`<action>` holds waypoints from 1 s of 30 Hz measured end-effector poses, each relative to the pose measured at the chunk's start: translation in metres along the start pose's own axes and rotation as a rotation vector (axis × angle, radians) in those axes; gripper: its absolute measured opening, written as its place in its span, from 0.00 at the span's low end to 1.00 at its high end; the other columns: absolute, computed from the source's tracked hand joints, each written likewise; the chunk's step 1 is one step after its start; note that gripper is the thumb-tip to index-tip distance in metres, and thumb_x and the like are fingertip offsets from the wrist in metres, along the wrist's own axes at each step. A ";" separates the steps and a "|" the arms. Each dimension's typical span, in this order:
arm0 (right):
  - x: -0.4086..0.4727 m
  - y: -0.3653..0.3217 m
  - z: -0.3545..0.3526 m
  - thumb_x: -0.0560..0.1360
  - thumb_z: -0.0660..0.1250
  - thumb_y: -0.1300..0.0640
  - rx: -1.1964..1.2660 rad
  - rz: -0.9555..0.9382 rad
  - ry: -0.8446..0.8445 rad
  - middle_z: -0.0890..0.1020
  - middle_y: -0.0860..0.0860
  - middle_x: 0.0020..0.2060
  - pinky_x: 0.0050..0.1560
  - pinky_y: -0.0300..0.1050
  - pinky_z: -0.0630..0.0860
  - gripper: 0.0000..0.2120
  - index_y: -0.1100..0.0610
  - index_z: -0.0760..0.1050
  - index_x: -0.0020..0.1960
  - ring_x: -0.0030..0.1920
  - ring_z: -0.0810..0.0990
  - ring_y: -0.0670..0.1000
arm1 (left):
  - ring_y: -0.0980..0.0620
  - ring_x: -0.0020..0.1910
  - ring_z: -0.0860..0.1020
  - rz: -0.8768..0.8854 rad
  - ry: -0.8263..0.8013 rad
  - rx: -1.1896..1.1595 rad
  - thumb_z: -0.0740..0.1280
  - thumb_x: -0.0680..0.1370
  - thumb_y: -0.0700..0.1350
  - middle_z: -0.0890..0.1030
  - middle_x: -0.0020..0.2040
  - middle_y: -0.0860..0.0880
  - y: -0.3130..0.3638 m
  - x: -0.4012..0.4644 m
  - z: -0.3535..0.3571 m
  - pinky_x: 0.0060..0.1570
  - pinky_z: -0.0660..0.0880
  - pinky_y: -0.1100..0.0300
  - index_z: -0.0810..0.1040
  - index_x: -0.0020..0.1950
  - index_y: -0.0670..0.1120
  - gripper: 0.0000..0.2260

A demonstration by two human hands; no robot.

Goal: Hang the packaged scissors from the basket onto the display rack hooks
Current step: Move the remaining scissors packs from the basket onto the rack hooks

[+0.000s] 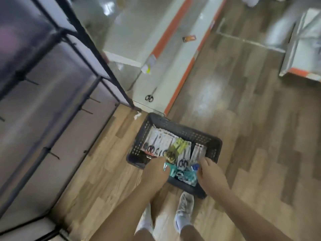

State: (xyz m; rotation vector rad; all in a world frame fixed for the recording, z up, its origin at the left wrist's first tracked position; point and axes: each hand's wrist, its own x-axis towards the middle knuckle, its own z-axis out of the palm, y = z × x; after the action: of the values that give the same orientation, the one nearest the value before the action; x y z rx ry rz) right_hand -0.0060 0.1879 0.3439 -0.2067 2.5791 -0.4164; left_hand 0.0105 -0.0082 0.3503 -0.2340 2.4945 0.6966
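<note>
A dark perforated basket (189,132) sits on the wood floor in front of my feet, holding several packaged scissors (161,141), among them a yellow-green pack (179,146) and teal packs (184,176). My left hand (156,173) reaches into the basket's near left side, its fingers on a teal pack; the grip is blurred. My right hand (208,171) is at the near right side, fingers touching a blue-tipped pack (195,166). The black display rack (57,94) with bare hooks (86,111) stands to the left.
A white shelf base with an orange edge (175,66) runs behind the basket; loose black-handled scissors (150,96), a small pack (189,38) and a white tag (147,65) lie on it. Another white unit (300,49) is far right. My white shoes (184,211) stand near the basket.
</note>
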 end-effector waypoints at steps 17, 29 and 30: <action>0.149 0.094 0.287 0.73 0.67 0.60 -0.006 0.277 0.006 0.73 0.63 0.63 0.61 0.55 0.72 0.26 0.67 0.67 0.68 0.62 0.74 0.63 | 0.46 0.54 0.73 0.131 -0.197 0.308 0.59 0.79 0.47 0.76 0.52 0.45 -0.163 0.213 0.200 0.46 0.66 0.56 0.72 0.53 0.43 0.09; 0.336 0.177 0.374 0.79 0.53 0.52 -0.106 0.210 0.180 0.59 0.60 0.72 0.68 0.54 0.60 0.27 0.62 0.53 0.75 0.70 0.61 0.61 | 0.42 0.66 0.65 0.223 -0.039 0.613 0.57 0.77 0.63 0.68 0.66 0.42 -0.169 0.393 0.347 0.60 0.65 0.51 0.66 0.67 0.41 0.30; 0.344 0.184 0.377 0.79 0.53 0.53 -0.114 0.193 0.190 0.62 0.61 0.71 0.68 0.54 0.61 0.27 0.63 0.55 0.74 0.69 0.63 0.61 | 0.42 0.67 0.63 0.174 -0.028 0.592 0.57 0.76 0.65 0.66 0.68 0.42 -0.166 0.397 0.357 0.62 0.64 0.49 0.63 0.69 0.41 0.33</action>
State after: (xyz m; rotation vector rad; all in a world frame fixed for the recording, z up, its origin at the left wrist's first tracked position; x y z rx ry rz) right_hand -0.1187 0.1886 -0.1863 0.0456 2.7798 -0.2272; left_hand -0.1144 0.0284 -0.1935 0.2096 2.5856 0.0021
